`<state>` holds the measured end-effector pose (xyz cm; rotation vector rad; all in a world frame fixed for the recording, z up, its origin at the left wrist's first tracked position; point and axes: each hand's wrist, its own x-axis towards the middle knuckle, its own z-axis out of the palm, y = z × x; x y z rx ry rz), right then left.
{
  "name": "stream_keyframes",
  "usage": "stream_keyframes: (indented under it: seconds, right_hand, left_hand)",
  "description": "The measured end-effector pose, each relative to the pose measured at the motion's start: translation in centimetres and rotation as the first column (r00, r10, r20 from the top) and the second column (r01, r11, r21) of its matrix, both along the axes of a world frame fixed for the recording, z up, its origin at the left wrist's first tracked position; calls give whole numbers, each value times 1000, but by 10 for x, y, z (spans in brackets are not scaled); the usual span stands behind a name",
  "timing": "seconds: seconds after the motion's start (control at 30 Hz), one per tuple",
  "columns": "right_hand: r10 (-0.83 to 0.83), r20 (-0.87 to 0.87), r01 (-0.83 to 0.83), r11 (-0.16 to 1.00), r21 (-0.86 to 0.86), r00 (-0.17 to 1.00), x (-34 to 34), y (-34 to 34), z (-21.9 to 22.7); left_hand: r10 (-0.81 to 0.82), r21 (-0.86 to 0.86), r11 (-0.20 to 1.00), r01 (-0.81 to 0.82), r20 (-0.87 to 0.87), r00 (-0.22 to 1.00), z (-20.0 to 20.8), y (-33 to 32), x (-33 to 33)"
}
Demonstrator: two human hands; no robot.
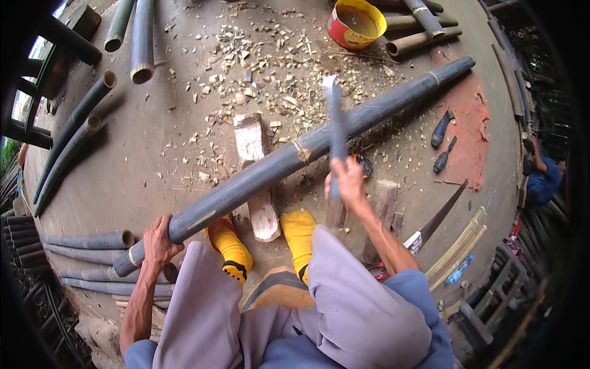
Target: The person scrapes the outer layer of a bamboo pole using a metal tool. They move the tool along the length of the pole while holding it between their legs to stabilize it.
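A long dark bamboo pole [264, 165] lies slantwise in front of me, across a pale hewn wooden block [264, 216]. My left hand [161, 242] is wrapped round the pole near its lower left end. My right hand [349, 182] grips a long, narrow tool [337, 123], raised over the pole's middle and smeared by motion. A bright, pale part shows at the tool's far end; its exact kind cannot be made out. Near the spot below the tool, a pale cut mark [301, 151] rings a joint of the pole.
Wood chips [258, 80] litter the ground ahead. A red and yellow bucket [356, 24] of murky liquid stands beyond. Dark-handled tools [440, 129] lie on a reddish mat [470, 129], near a saw [436, 221]. More bamboo poles [77, 138] lie left; another person [544, 181] is far right.
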<state>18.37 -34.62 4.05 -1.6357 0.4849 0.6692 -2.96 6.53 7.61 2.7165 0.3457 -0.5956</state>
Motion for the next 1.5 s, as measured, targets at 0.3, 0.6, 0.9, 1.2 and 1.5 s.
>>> stream_keyframes:
  seconds: [0.3, 0.6, 0.9, 1.2, 1.5]
  right_hand:
    - [-207, 58, 189, 955, 227, 977, -7, 13, -16]
    - [381, -48, -374, 921, 106, 923, -21, 21, 11]
    - [763, 493, -475, 646, -598, 417, -74, 32, 19]
    - [910, 287, -500, 406, -765, 301, -70, 26, 21]
    - [888, 288, -466, 438, -769, 358, -50, 10, 15]
  left_hand:
    - [72, -198, 972, -126, -258, 963, 8, 12, 33]
    - [68, -196, 974, -117, -243, 968, 6, 19, 30]
    - [28, -201, 978, -61, -162, 986, 0, -5, 28]
    - [19, 45, 999, -23, 98, 995, -20, -21, 16]
    - [59, -134, 988, -79, -142, 988, -5, -19, 38]
